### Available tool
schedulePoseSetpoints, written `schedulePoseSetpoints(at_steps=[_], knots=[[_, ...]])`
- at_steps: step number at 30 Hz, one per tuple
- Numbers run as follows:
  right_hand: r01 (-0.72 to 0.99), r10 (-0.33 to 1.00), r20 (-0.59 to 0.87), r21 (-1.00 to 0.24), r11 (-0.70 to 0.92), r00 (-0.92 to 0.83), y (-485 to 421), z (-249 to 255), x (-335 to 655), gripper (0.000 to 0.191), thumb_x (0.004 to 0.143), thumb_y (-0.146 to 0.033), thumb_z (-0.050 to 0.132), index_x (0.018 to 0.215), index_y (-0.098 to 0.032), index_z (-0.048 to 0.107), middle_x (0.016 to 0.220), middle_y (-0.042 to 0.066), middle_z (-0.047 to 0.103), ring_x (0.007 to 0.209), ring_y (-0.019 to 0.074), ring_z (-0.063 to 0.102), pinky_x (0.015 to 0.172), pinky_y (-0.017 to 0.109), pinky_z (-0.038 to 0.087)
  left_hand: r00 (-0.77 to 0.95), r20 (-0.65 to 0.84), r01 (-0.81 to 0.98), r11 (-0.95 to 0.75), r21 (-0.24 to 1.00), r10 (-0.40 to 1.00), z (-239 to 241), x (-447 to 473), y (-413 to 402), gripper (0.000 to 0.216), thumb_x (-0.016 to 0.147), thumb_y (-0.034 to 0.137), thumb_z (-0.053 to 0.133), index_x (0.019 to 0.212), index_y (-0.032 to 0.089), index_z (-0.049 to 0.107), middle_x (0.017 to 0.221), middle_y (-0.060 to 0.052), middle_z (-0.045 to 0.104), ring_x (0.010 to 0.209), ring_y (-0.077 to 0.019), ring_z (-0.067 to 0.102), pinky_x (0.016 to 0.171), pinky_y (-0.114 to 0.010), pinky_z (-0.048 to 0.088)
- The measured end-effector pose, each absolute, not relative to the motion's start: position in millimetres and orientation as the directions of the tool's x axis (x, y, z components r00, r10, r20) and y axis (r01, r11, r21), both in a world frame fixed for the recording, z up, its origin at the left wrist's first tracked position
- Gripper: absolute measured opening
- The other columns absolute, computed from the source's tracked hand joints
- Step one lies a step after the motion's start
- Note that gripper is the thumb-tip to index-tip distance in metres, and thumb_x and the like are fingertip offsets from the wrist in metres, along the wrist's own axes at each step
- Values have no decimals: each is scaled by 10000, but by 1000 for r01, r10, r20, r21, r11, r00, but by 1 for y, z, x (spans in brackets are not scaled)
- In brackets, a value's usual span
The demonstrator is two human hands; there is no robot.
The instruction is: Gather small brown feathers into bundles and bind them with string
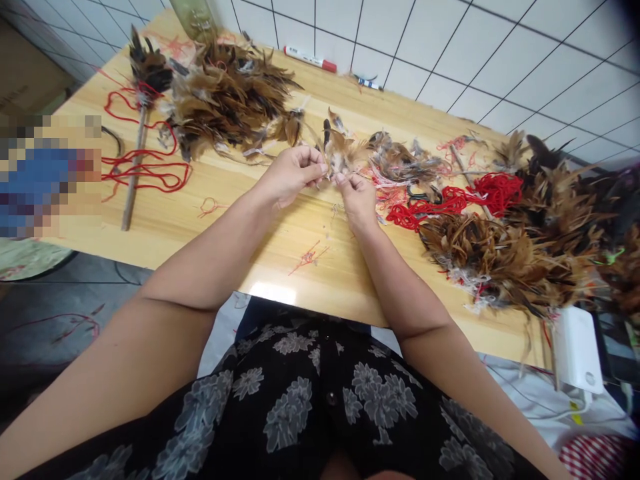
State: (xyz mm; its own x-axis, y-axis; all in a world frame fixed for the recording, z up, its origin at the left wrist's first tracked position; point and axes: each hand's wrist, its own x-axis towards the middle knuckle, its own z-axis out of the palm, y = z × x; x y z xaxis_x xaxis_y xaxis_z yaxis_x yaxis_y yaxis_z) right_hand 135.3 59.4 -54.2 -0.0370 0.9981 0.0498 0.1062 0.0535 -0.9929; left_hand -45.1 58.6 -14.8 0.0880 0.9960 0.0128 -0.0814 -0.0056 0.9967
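Over the middle of the wooden table (pixel 240 233), both hands meet at a small bunch of brown feathers (pixel 345 150). My right hand (pixel 357 197) pinches the base of the bunch between thumb and fingers. My left hand (pixel 300 173) is closed in a pinch at the bunch's left side, on what looks like a feather. Behind my left hand spreads a large pile of brown feathers (pixel 225 100). Loose small feathers (pixel 405 160) and red cord (pixel 455 200) lie to the right of my right hand.
At left, a stick (pixel 134 173) topped with dark feathers lies among red cord loops (pixel 160 177). Another feather heap (pixel 510 260) fills the right side, beside a white box (pixel 577 350). A red-capped marker (pixel 310 60) rests near the tiled wall (pixel 390 40).
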Motion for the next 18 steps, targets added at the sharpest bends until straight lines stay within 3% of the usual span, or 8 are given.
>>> schedulePoseSetpoints(at_steps=[5,9,12,15,18], knots=[[138,996,39,-989,50,-81,58,-48,133,688,974,-739,882,669,-242,517,677,-61,416,736,116,421,716,292,376,99,43,48,-48,998,994,-19,-39,55,340,924,212,961,855,250,631,740,10,685,715,-192,705,664,-315,567],[145,994,33,-988,49,-108,57,-47,132,740,891,-871,886,697,-249,535,677,-58,451,740,123,459,719,288,431,120,50,160,-69,985,992,-14,-37,51,363,948,346,965,887,265,616,807,-21,716,880,-256,776,806,-394,617],[125,995,40,-991,51,-89,58,-50,133,723,891,-882,882,729,-255,562,695,-50,494,772,142,507,774,303,502,27,87,299,-91,950,996,-5,-49,53,260,1019,326,878,927,251,647,858,-21,745,955,-250,773,885,-395,606],[107,996,51,-993,58,-67,60,-56,135,673,935,-862,855,778,-254,614,759,-27,565,853,170,572,855,330,546,-96,149,571,-68,818,984,10,-71,57,210,1061,242,798,914,236,649,874,-8,758,1037,-240,745,1017,-408,578],[100,998,47,-994,52,-47,62,-62,136,619,982,-825,831,826,-256,645,812,-12,602,908,190,598,904,349,561,-94,128,764,-10,645,987,19,-86,57,299,1051,253,812,823,249,618,822,-23,735,1058,-282,742,1076,-438,572]])
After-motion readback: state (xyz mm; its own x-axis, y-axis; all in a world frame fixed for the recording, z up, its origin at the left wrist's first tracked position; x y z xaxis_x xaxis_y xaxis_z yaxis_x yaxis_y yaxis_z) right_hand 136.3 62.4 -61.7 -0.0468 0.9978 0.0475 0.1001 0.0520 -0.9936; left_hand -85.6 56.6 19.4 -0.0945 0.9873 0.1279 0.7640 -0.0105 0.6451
